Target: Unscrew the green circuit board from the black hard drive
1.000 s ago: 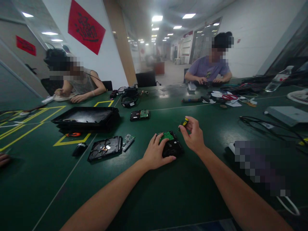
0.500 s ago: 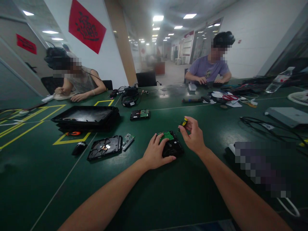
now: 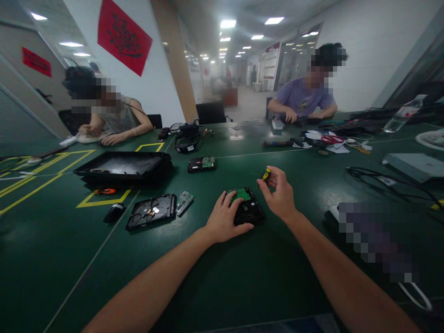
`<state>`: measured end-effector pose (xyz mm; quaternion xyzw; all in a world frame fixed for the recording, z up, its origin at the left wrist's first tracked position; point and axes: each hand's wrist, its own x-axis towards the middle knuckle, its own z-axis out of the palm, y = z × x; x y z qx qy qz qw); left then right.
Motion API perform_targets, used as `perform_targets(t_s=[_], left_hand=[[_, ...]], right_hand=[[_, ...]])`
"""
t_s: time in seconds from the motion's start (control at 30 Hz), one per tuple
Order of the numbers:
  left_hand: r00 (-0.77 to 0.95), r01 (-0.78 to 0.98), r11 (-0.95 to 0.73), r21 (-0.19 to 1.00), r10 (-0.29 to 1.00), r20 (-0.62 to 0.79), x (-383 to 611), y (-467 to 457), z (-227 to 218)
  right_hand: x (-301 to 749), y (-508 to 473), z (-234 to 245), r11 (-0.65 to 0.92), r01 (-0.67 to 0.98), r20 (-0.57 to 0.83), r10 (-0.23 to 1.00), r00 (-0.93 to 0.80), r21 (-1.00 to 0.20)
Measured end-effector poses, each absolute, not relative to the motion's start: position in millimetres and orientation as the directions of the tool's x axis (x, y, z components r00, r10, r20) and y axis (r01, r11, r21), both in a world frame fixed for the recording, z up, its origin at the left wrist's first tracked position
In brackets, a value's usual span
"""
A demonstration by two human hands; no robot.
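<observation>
A black hard drive (image 3: 250,213) with a green circuit board (image 3: 243,194) lies on the green table. My left hand (image 3: 225,217) rests over its left side, fingers spread across the top and thumb along the near edge, holding it in place. My right hand (image 3: 280,193) pinches a short black-and-yellow screwdriver (image 3: 266,175) between thumb and fingers. Its thin shaft points down at the drive's far right corner; whether the tip touches a screw is too small to tell. To the left lie another opened black drive (image 3: 151,212) and a loose circuit board (image 3: 185,202).
A third drive (image 3: 201,164) lies farther back. Black trays (image 3: 125,166) and a computer mouse (image 3: 114,212) are on the left. A grey box (image 3: 414,166), black cables (image 3: 374,180) and a plastic bottle (image 3: 404,114) stand right. Two people (image 3: 120,120) (image 3: 303,99) sit across the table.
The screwdriver in my right hand has shifted very slightly at the drive's far right corner. My left hand stays on the drive. The person at the right has leaned a little to the right.
</observation>
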<state>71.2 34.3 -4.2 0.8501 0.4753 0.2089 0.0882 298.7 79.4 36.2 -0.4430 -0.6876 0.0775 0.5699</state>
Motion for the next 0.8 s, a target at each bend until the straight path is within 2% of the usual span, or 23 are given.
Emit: perform_targets(t_s=[0.37,0.8], left_hand=[[0.465,0.759,-0.541,0.361,0.840,0.281,71,35,-6],[0.460,0.771,-0.530,0.352,0.847,0.268,71,34,-5]], right_hand=[[302,84,34,0.566,0.563,0.725,0.683,0.090,-0.603],[291,80,42,0.608,0.604,0.773,0.634,0.022,-0.516]])
